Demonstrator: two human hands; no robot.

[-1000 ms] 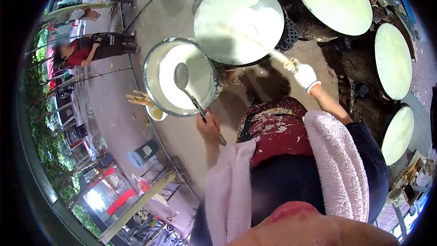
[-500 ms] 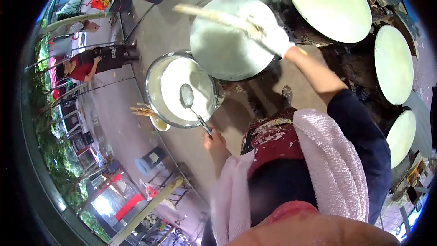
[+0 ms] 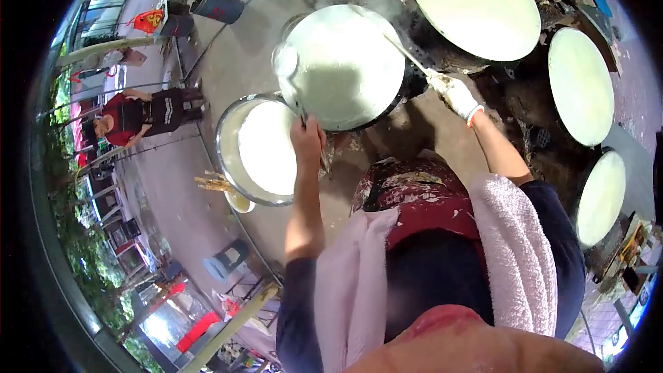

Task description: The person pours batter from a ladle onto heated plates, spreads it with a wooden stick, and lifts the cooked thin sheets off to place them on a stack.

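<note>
White batter fills the ladle [image 3: 285, 61] over the griddle [image 3: 342, 65].

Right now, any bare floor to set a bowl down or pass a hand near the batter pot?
Bare concrete left of the batter pot toward the railing, and between the griddle and dark bucket. Crowded: left hand with ladle over the pot's rim, and the small bowl beside the pot.

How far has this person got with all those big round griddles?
Four griddles on the right, such as this one, already look coated in a pale layer. In hand: the left hand holds a ladle over the near griddle, while the gloved right hand holds a stick spreader on it. The batter pot is far from empty, so more rounds seem left.
</note>
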